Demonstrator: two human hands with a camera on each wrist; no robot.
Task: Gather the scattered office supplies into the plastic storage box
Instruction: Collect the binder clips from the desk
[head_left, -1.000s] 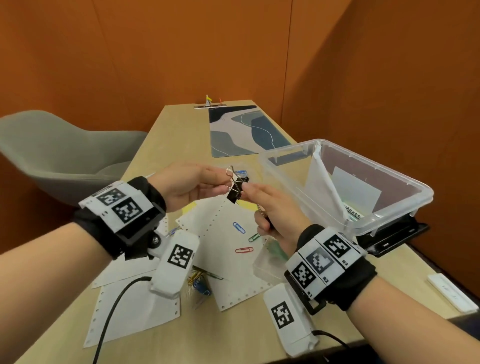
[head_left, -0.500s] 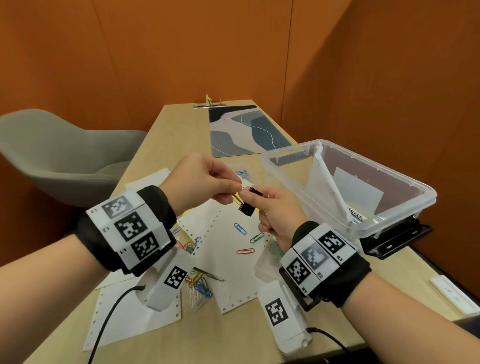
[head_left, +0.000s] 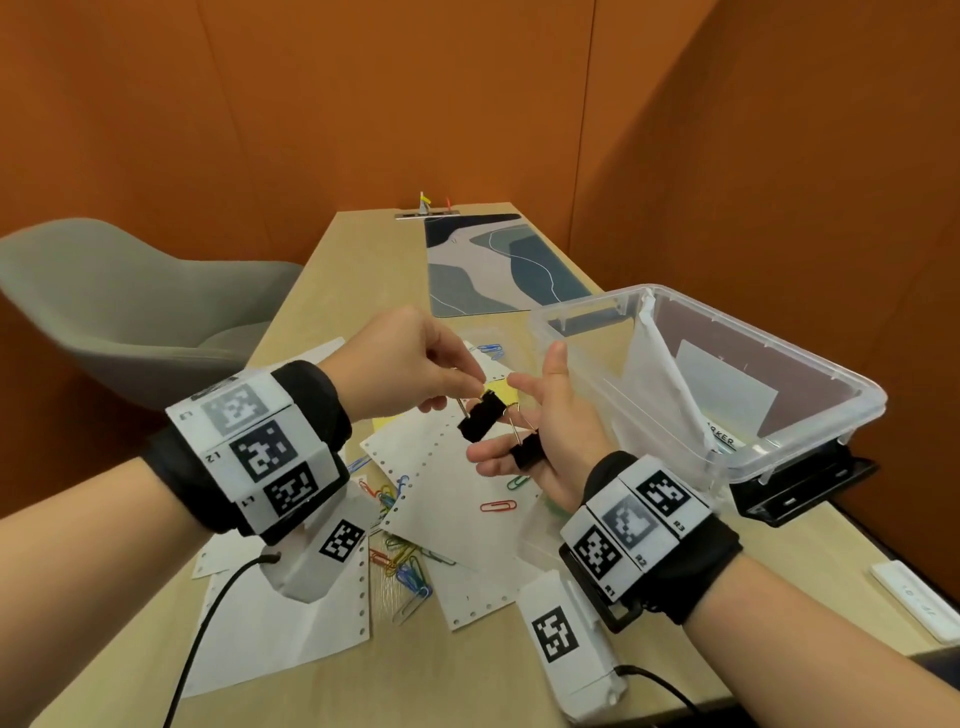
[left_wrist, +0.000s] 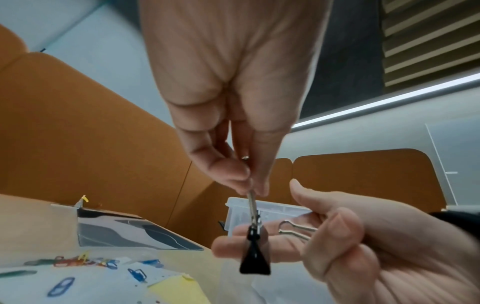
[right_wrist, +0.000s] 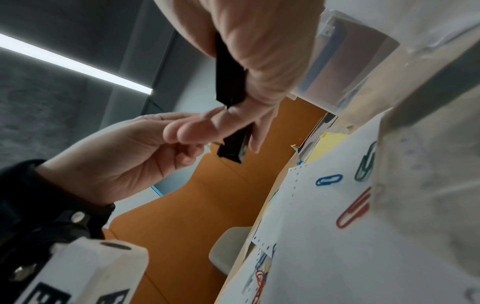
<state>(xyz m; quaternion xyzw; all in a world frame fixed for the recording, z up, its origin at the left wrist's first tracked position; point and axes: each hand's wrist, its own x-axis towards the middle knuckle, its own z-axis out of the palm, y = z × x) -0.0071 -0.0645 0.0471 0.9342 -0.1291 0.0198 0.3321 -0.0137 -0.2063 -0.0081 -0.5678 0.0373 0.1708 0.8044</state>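
Two binder clips. Head view: the left hand (head_left: 400, 364) pinches the hanging clip (head_left: 480, 418) by its wire just above the right hand (head_left: 550, 431), whose flat, upturned palm carries the second clip (head_left: 527, 449). The plastic storage box (head_left: 587, 302) nearby holds white sheets (head_left: 654, 369). Left wrist view: the hanging clip (left_wrist: 255, 259) dangles from pinched fingertips. Right wrist view: the second clip (right_wrist: 230, 82) lies against the palm.

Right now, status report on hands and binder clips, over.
Left hand pinches black binder clip by its wire handle. Right hand open, cradling second black binder clip. Clear plastic storage box open, unobstructed.

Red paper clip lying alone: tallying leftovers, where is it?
Head view, centre: the red wire paper clip lies on the white perforated sheet under the right hand, beside a green paper clip.
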